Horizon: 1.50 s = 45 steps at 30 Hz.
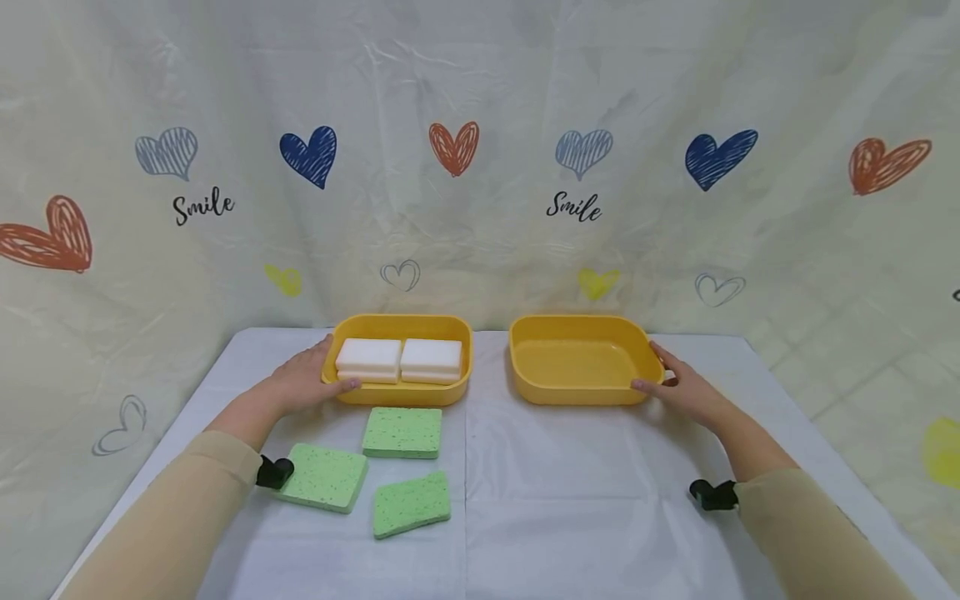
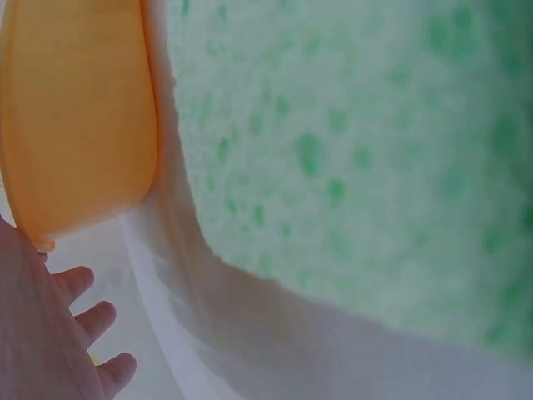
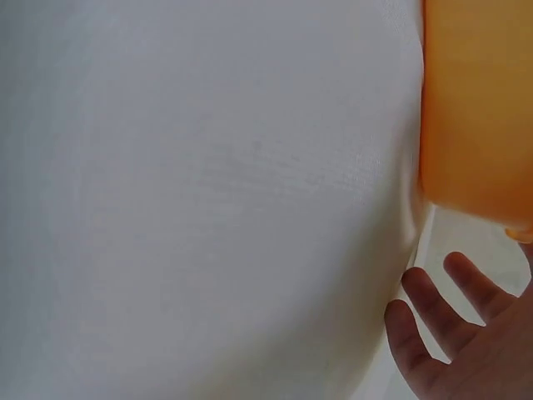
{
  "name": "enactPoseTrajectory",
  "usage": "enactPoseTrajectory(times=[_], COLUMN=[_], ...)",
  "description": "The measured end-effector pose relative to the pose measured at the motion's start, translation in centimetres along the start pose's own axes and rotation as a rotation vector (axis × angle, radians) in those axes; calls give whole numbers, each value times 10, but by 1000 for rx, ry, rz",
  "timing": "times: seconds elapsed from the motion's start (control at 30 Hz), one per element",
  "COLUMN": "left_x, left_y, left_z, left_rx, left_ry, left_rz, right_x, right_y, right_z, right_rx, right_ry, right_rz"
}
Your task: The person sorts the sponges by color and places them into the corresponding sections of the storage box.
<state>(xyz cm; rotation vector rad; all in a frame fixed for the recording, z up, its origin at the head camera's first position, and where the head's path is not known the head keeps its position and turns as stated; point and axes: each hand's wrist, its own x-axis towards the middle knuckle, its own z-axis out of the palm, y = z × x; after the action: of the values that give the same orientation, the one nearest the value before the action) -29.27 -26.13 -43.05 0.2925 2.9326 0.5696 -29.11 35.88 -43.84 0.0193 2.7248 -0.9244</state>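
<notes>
left hand point(image 1: 303, 379): grips left tray point(image 1: 405, 397) at outer end, thumb in front | right hand point(image 1: 690, 390): grips right tray point(image 1: 577, 394) at outer end | left tray: on table point(image 1: 570, 500), white blocks point(image 1: 368, 353) stacked inside | right tray: on table, near left tray | green sponges point(image 1: 402, 432): three, before left tray

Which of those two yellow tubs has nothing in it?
The yellow tub at the person's right hand: its bare floor shows. The other tub, at the left hand, holds white blocks side by side.
</notes>
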Motion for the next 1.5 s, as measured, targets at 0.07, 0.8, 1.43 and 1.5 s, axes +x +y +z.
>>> enactPoseTrajectory(times=[0.07, 0.8, 1.43, 1.5], left_x=[-1, -31, -127, -131], left_y=[-1, 5, -12, -14], left_z=[0, -14, 0, 3], left_rx=[-5, 30, -31, -22], left_ry=[3, 71, -28, -62], left_rz=[9, 69, 162, 165], right_x=[1, 1, -3, -3], right_y=[0, -4, -4, -3], right_z=[1, 1, -2, -1], right_rx=[-5, -3, -4, 1], right_ry=[-3, -27, -29, -28], right_rz=[4, 27, 16, 21])
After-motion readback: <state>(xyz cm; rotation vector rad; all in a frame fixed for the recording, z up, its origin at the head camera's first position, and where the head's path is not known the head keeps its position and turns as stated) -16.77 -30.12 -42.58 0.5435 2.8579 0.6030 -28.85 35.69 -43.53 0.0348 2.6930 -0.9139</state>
